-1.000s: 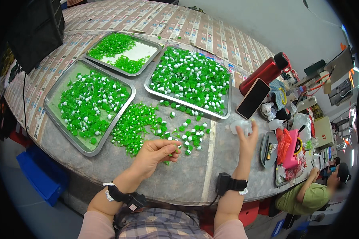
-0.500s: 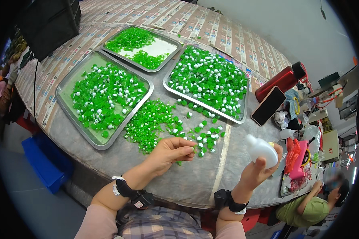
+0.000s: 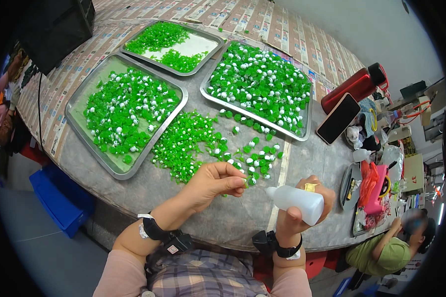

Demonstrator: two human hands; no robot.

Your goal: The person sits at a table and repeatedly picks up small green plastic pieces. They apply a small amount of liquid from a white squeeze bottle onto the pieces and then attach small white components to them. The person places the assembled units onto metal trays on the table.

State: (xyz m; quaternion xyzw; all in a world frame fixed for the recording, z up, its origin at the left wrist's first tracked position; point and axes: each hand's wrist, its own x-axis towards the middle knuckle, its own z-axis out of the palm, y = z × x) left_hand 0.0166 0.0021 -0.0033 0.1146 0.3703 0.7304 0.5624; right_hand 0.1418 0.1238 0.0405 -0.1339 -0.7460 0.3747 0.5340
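Note:
My left hand (image 3: 212,182) pinches a small green piece (image 3: 246,183) between thumb and fingertips, most of it hidden. In my right hand (image 3: 316,200) is a whitish plastic squeeze bottle (image 3: 296,202), tipped on its side with its nozzle pointing left at the pinched piece, a short gap between them. Beyond the left hand, a heap of small green pieces with white spots (image 3: 181,143) lies on the grey tabletop (image 3: 228,218). Beside it are loose green pieces topped with white balls (image 3: 256,161).
Metal trays of green and white pieces stand at the left (image 3: 123,174), far side (image 3: 214,43) and right (image 3: 306,132). A phone (image 3: 338,118) leans on a red flask (image 3: 349,91). Further right are a pink container (image 3: 375,190) and a person in green (image 3: 376,255).
My right hand has brought the bottle left and down toward the left hand, tilting it from leaning up to nearly level. The left hand keeps its pinch. The whole view has shifted slightly.

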